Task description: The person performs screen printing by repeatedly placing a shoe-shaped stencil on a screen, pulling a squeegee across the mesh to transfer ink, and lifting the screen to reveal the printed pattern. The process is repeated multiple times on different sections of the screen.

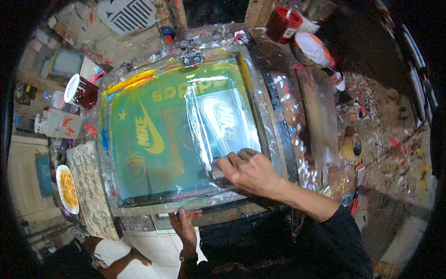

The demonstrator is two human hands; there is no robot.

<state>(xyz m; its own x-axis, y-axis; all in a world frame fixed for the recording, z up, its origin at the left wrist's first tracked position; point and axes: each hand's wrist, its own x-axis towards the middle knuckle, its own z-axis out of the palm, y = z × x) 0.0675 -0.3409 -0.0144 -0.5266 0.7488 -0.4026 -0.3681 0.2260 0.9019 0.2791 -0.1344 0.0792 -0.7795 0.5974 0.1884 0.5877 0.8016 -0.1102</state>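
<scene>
A screen printing frame (158, 209) with green mesh (162, 97) lies before me, bearing lighter logo and lettering stencils. My right hand (248, 172) is closed around a dark squeegee (217, 171) at the near right of the mesh. Its lower edge, against the mesh, is partly hidden by my fingers. White ink (197, 125) runs in a band from there to the far side, around a swoosh-shaped stencil. At the frame's near edge, my left hand (186, 228) grips the rim from below, its thumb and a finger showing. A metal hinge clamp (191, 58) sits at the far edge.
Left stand a dark red ink tub (81, 91), a whitish container (58, 123), a speckled board (93, 188) and a dish of orange-yellow stuff (68, 188). At right are a red pot (283, 25), a tub of white ink (312, 49) and a tape roll (352, 148). A person's limb shows lower left.
</scene>
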